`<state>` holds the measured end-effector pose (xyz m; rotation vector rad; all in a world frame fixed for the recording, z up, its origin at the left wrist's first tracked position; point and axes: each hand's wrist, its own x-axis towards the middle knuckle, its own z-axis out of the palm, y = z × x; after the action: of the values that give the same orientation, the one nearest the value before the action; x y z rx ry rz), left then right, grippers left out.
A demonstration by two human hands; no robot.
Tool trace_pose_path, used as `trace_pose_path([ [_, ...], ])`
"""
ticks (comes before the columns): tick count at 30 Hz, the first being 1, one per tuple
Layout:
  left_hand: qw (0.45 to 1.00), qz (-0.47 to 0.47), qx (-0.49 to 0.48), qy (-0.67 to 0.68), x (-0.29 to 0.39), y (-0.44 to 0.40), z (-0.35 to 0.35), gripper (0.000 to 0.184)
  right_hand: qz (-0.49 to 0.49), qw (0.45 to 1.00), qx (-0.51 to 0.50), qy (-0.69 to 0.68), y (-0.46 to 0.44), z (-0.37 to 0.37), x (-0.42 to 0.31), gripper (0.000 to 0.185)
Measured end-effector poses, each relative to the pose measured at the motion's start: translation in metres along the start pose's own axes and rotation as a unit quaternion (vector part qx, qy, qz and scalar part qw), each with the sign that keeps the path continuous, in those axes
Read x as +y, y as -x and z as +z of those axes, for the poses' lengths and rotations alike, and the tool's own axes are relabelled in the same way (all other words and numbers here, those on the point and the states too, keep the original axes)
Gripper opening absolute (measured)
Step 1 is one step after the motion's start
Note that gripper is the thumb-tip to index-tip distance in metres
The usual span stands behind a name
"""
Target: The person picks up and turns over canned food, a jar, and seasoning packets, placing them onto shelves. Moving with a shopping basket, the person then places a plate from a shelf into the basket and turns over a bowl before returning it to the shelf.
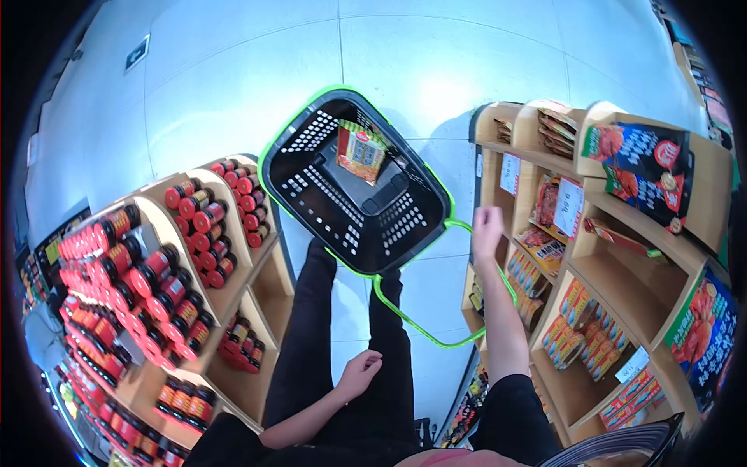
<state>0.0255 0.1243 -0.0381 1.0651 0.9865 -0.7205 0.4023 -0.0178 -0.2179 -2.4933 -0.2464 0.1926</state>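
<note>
A black shopping basket (311,206) with a green rim is in front of my legs, its perforated inside facing up. One food packet (360,153), red and yellow with green, lies in it. The basket's green handle (412,327) loops toward me on the right. My right hand (488,231) is closed in a fist beside the basket's right corner, with the handle passing at the wrist and forearm. Whether its fingers grip anything is hidden. My left hand (360,375) is loosely curled in front of my thigh, with nothing visible in it.
On the left, a wooden shelf (264,265) carries many red-lidded jars (210,218). Another wooden shelf (622,280) on the right holds black food bags (646,171), red packets, yellow cans (576,303) and price cards (569,206). Pale tiled floor (420,47) extends ahead.
</note>
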Motion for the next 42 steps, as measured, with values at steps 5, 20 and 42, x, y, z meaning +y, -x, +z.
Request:
trace_pose_path([
  [5,0.999,-0.038,0.023,-0.013,0.024,-0.004,-0.069,0.022,-0.112,0.966,-0.232,-0.026,0.019,0.128,-0.082,0.011],
  [20,0.941,-0.12,-0.05,0.312,0.042,-0.021,-0.083,0.018,0.025,0.905,-0.406,0.127,-0.097,0.395,-0.056,0.047],
  [42,0.826,-0.314,-0.016,0.468,0.009,-0.031,-0.108,0.02,0.556,0.767,-0.079,-0.311,-0.007,0.377,0.059,0.063],
])
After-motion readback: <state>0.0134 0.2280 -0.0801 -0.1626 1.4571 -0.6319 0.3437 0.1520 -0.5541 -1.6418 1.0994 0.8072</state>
